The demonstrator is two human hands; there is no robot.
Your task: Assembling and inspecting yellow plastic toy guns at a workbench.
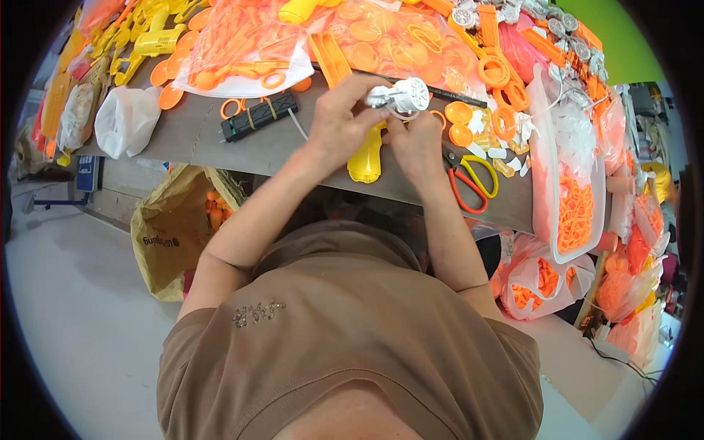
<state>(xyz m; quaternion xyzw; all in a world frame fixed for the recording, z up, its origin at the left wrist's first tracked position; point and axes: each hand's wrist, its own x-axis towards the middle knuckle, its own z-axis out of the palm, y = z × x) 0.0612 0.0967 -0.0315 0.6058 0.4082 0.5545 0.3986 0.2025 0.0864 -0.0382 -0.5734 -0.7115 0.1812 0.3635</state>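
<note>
Above the bench (187,139), the left hand (339,125) pinches a white lamp piece (407,97); the right hand (418,150) has a hidden grip. Work looks partway: the piece sits outside the yellow handle (364,163) below, any joining unclear.

Smooth white plastic part (412,95), glossy yellow plastic piece (364,164), matt cloth shirt (352,315).

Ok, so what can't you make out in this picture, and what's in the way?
All from the head view:
- Upper end of the yellow piece: hidden behind the hands.
- Right hand fingertips: not clear beneath the white part.
- Fine detail on that white part: too small.
- Right side of the paper bag: covered by the left arm.
- Far end of the clear bag: cut off by the top edge.
</note>
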